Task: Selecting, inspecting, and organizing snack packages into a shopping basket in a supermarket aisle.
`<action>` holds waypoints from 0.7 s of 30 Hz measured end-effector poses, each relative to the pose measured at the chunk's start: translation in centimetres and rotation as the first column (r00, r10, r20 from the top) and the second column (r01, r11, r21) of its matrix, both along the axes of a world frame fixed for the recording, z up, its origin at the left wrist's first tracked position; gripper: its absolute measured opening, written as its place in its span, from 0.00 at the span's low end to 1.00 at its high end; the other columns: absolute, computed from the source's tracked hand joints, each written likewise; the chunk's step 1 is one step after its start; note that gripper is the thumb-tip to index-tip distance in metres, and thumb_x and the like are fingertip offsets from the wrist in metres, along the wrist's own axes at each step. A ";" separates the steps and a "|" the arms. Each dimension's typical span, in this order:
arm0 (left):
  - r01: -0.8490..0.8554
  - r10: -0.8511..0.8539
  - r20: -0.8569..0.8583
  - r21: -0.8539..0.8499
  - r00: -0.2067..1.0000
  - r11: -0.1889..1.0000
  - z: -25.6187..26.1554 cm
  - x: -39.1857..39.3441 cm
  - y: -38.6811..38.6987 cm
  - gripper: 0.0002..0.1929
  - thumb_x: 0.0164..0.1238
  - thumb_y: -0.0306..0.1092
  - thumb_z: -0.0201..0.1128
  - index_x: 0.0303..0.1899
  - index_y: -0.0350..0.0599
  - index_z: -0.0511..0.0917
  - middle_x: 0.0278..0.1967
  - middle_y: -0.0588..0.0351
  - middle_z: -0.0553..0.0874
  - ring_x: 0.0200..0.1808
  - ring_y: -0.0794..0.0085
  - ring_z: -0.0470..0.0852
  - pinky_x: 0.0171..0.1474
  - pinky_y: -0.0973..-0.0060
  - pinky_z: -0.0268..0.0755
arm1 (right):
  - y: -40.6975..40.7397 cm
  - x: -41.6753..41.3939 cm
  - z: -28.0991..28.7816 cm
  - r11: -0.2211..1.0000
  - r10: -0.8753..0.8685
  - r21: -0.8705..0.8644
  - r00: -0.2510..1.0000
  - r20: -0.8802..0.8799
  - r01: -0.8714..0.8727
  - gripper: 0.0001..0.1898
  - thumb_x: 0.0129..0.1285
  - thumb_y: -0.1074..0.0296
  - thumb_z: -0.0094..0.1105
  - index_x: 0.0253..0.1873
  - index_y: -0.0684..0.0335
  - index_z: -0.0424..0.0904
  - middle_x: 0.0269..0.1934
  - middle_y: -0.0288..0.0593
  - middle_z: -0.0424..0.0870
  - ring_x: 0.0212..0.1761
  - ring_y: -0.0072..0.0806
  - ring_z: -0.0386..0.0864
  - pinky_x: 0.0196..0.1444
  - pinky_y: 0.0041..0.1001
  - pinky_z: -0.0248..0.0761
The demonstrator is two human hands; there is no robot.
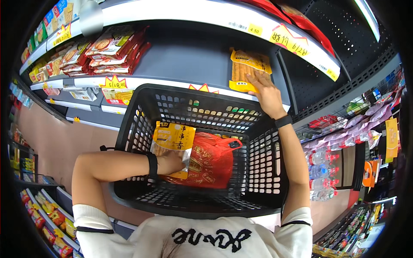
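Inside a black plastic shopping basket (267, 196), my left hand (171, 163) holds a yellow and clear snack packet (174, 135) by its lower part. Beside and partly under that packet lies a red plastic bag (214, 161) with gold print. My right hand (265, 92) rests on a similar yellow packet of stick-shaped snacks (242, 71) on the grey shelf, fingers spread over its lower right part. The shelf packet's underside is hidden, and so is my left thumb's exact hold.
Red snack packs (113, 51) are stacked on the shelf at left. A white shelf edge (206, 13) with price tags curves above. Bottles with red caps (322, 171) stand at right. Behind at lower left is another snack shelf (51, 219).
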State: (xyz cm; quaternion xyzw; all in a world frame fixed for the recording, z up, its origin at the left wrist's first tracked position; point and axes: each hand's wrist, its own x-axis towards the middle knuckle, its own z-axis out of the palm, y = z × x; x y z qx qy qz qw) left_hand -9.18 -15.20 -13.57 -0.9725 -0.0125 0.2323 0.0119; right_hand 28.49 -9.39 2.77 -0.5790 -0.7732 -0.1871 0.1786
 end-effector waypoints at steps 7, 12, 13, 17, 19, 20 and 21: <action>-0.255 0.536 0.272 -0.653 0.799 0.713 13.4 4.6 2.3 0.26 0.70 0.47 0.61 0.63 0.43 0.69 0.43 0.41 0.84 0.46 0.57 0.86 0.45 0.67 0.81 | 0.6 -0.6 5.2 0.996 0.017 0.090 0.997 -0.071 -0.010 0.21 0.58 0.81 0.53 0.56 0.58 0.81 0.53 0.49 0.84 0.51 0.43 0.84 0.50 0.36 0.79; 0.130 0.759 -0.374 -0.850 0.533 -0.510 19.8 6.3 4.9 0.39 0.75 0.62 0.49 0.72 0.38 0.52 0.61 0.40 0.72 0.60 0.49 0.79 0.59 0.51 0.77 | -4.0 -3.2 9.1 0.970 0.165 0.217 0.959 -0.232 -0.114 0.21 0.57 0.87 0.48 0.53 0.65 0.82 0.51 0.54 0.85 0.51 0.48 0.84 0.53 0.34 0.78; 0.245 0.745 -0.422 -0.761 0.516 -0.600 20.9 6.4 5.0 0.41 0.75 0.64 0.47 0.72 0.38 0.51 0.62 0.39 0.71 0.61 0.48 0.77 0.61 0.49 0.75 | -5.7 -4.9 9.9 0.964 0.194 0.220 0.960 -0.205 -0.148 0.22 0.56 0.87 0.47 0.54 0.65 0.82 0.52 0.56 0.84 0.53 0.48 0.84 0.54 0.34 0.78; 0.454 0.859 -0.374 -0.735 0.349 -0.504 22.9 5.6 4.6 0.35 0.75 0.63 0.47 0.68 0.40 0.64 0.61 0.48 0.77 0.60 0.63 0.79 0.61 0.64 0.75 | -12.7 -9.5 11.6 0.960 0.240 0.107 0.959 0.154 -0.257 0.23 0.54 0.80 0.56 0.56 0.61 0.82 0.54 0.53 0.83 0.46 0.45 0.86 0.40 0.29 0.81; 0.387 0.855 -0.374 -0.774 0.359 -0.501 22.5 5.1 3.0 0.26 0.75 0.50 0.57 0.64 0.43 0.69 0.58 0.58 0.80 0.59 0.71 0.79 0.58 0.71 0.76 | -15.4 -11.1 11.8 0.935 0.333 0.037 0.907 0.256 -0.354 0.21 0.54 0.74 0.58 0.55 0.63 0.82 0.53 0.56 0.84 0.42 0.43 0.86 0.35 0.26 0.79; 0.326 0.841 -0.443 -0.782 0.309 -0.531 22.8 4.7 1.4 0.25 0.73 0.44 0.61 0.64 0.43 0.69 0.58 0.58 0.80 0.59 0.72 0.79 0.58 0.70 0.76 | -16.9 -11.9 12.1 0.928 0.365 -0.039 0.882 0.299 -0.371 0.20 0.55 0.72 0.59 0.55 0.64 0.83 0.52 0.57 0.84 0.42 0.43 0.86 0.34 0.26 0.79; 0.263 0.820 -0.505 -0.780 0.269 -0.567 22.8 4.6 0.1 0.25 0.70 0.37 0.65 0.65 0.44 0.68 0.58 0.57 0.81 0.59 0.72 0.79 0.59 0.69 0.76 | -18.1 -12.5 12.4 0.921 0.388 -0.117 0.855 0.344 -0.371 0.20 0.55 0.69 0.59 0.54 0.65 0.83 0.51 0.58 0.84 0.41 0.42 0.86 0.34 0.26 0.79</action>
